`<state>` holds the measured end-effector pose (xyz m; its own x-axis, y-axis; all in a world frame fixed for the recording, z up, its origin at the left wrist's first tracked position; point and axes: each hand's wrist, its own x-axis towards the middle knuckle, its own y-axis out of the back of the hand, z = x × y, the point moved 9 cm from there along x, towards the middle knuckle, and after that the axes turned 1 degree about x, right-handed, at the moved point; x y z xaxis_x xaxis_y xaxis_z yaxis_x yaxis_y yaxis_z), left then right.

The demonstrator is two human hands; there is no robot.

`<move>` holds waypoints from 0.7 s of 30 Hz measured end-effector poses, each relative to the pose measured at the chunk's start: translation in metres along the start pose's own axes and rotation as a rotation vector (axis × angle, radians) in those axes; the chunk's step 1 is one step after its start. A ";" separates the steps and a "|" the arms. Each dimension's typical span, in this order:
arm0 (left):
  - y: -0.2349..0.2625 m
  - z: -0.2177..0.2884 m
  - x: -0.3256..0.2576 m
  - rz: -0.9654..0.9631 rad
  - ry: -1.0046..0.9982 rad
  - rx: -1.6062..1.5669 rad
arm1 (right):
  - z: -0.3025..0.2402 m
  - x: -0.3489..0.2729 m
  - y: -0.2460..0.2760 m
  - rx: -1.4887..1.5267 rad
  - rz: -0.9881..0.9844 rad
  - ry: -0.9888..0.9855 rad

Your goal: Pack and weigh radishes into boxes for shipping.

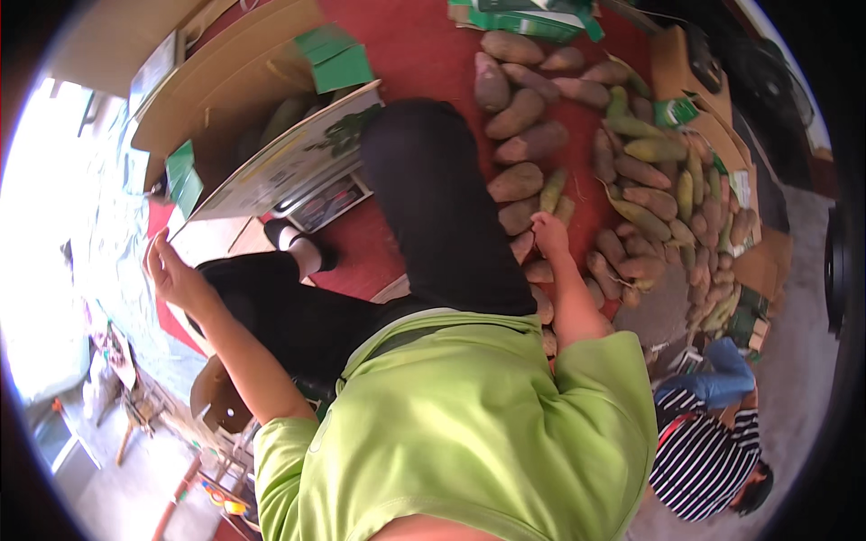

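Can't read any txt from here: printed carton (271, 167) ~10 o'clock & pale label (740, 187) ~2:30, both too blurry.

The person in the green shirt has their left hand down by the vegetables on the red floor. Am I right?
Not quite. The head view shows it's the right hand down by the root vegetables on the red floor; the left hand is near the cardboard box.

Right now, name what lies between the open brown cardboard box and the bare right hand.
Head view: black-trousered right leg, then oblong brownish-pink tubers near the right hand.
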<state>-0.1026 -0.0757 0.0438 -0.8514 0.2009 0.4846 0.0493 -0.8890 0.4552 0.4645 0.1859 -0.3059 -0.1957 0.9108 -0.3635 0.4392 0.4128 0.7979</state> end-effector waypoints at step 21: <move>-0.053 -0.131 0.075 -0.490 0.758 -0.375 | -0.297 0.117 0.166 0.409 -0.141 0.451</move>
<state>-0.2378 -0.0674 -0.0416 -0.8497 0.3821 -0.3634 -0.4574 -0.8770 0.1473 0.2538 0.3621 -0.0736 -0.5883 0.7961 -0.1419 0.6648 0.5761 0.4756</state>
